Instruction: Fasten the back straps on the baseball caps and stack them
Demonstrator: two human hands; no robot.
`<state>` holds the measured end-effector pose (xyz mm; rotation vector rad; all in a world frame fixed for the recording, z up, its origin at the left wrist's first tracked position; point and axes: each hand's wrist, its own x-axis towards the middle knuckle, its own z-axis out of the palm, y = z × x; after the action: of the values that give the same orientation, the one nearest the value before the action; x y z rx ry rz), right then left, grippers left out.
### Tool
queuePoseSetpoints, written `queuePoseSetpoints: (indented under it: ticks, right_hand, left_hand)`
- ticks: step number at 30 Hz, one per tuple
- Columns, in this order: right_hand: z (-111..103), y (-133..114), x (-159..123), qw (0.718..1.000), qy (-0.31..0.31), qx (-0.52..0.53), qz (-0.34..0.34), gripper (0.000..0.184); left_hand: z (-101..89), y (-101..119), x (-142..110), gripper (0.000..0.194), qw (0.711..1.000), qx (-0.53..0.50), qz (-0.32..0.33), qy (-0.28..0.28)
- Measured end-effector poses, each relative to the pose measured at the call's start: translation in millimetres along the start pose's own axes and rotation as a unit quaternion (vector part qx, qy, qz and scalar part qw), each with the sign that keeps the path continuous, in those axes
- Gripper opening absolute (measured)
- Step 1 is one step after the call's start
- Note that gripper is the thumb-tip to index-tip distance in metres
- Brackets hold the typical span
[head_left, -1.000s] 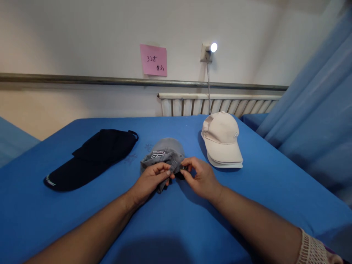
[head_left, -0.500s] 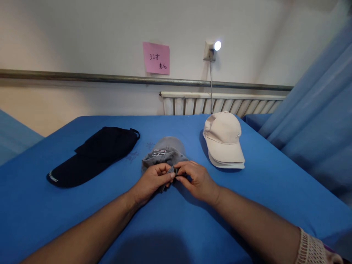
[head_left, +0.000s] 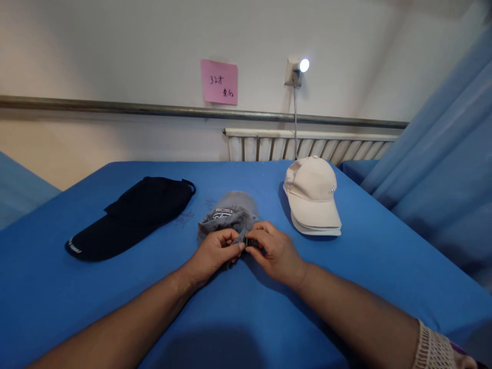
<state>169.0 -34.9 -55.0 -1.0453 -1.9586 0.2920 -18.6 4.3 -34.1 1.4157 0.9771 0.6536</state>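
Watching from far off, I see the left hand point(head_left: 213, 255) pinch the strap point(head_left: 241, 236) of the gray cap point(head_left: 246, 202) on the blue sheet point(head_left: 215, 318). The right hand point(head_left: 280, 256) pinches its dark clip point(head_left: 249, 242). I can't tell if they're joined. The black cap point(head_left: 138, 210) and cream cap point(head_left: 313, 179) sit apart, untouched.

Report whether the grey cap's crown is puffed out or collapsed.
Collapsed: the crown of the grey cap sags in creases by the left hand, while the beige cap stands rounded.
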Motion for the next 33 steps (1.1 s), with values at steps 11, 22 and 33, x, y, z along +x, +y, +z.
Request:
queuePoseSetpoints:
  ticks: [11,22,33]
  right_hand:
    - [-2.0,9.9,5.5,0.999,0.028,0.018,0.022,0.011]
    - [-1.3,6.7,2.3,1.000,0.010,-0.009,0.013,0.015]
    - [-4.4,-2.2,2.3,0.993,-0.014,-0.108,-0.045,0.014]
  left_hand:
    - [-3.8,-3.7,7.5,0.037,0.999,-0.049,0.015,-0.002]
    - [2.3,-4.5,5.8,0.027,0.996,0.067,0.002,0.066]
    - [-1.1,-1.1,3.8,0.035,0.999,0.042,-0.013,0.026]
